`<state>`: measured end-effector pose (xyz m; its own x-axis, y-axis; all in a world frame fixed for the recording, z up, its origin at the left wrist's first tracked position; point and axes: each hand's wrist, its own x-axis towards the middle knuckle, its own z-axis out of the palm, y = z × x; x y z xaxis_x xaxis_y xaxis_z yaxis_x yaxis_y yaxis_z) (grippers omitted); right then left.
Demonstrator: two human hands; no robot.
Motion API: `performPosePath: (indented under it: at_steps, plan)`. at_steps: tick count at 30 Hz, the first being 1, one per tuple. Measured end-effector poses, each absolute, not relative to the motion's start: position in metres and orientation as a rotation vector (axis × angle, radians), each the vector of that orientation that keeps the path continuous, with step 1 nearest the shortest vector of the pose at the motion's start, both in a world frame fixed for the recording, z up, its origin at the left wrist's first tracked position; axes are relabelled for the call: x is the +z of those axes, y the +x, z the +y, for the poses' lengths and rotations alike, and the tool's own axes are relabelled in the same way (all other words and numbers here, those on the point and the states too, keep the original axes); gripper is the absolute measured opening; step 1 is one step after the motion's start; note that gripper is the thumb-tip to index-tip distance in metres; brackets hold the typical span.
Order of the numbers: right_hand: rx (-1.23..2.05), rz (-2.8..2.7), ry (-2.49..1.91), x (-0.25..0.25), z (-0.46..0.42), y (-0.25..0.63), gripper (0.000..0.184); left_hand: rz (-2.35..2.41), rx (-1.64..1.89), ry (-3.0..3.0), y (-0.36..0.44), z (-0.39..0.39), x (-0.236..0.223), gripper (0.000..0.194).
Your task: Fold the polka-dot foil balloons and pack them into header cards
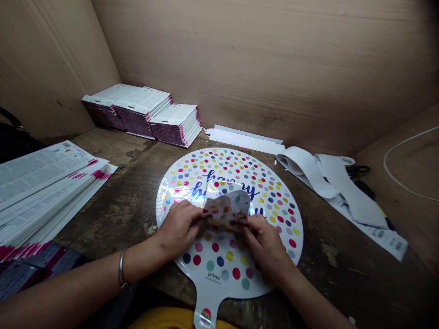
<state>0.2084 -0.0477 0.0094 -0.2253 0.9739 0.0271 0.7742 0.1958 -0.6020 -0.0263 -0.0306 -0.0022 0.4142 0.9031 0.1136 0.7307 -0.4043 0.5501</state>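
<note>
A round white foil balloon (pixel 274 196) with coloured dots and blue "happy birthday" lettering lies flat in front of me, its tail towards me. Over its middle I hold a folded foil balloon (pixel 226 205) with the same dots, its upper edge bent over. My left hand (pixel 181 228) pinches its left edge, and a metal bangle circles that wrist. Gripping the right edge is my right hand (pixel 265 240), thumb on top. The fingers underneath are partly hidden.
Several stacks of printed white cards (pixel 137 107) stand at the back left. More printed cards (pixel 44 183) fan out at the near left. On the right lie a curled strip of labels (pixel 346 183) and dark-handled scissors (pixel 358 170). White paper strips (pixel 247 139) rest by the back wall.
</note>
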Motion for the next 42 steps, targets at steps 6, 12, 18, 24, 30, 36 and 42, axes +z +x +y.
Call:
performPosePath:
  at_steps: [6, 12, 18, 24, 30, 36, 42]
  plan:
    - [0.573, -1.867, -1.936, 0.009, -0.038, 0.194, 0.022, 1.595, 0.666, 2.044, -0.016, -0.023, -0.005, 0.024]
    - [0.420, -1.970, -2.000, 0.010, -0.036, 0.186, 0.012, 1.581, 0.455, 2.282, -0.011, -0.020, 0.000, 0.015]
    - [-0.045, -2.228, -1.692, -0.003, -0.034, 0.190, 0.028, 1.282, 0.401, 2.840, -0.012, -0.012, -0.001, 0.023]
    - [0.363, -2.698, -1.352, 0.001, -0.016, 0.216, 0.054, 0.867, 0.282, 2.812, -0.021, 0.006, 0.005, 0.027]
    - [0.432, -2.637, -1.356, 0.004, -0.011, 0.215, 0.069, 0.955, 0.388, 2.706, -0.010, 0.006, 0.009, 0.049]
    - [0.546, -1.993, -1.458, 0.012, -0.014, 0.218, 0.045, 1.107, 0.619, 2.235, 0.001, -0.005, 0.021, 0.021]
    - [1.780, -1.022, -1.164, 0.029, -0.055, 0.226, 0.085, 0.726, 0.818, 0.812, -0.001, -0.041, 0.033, 0.028]
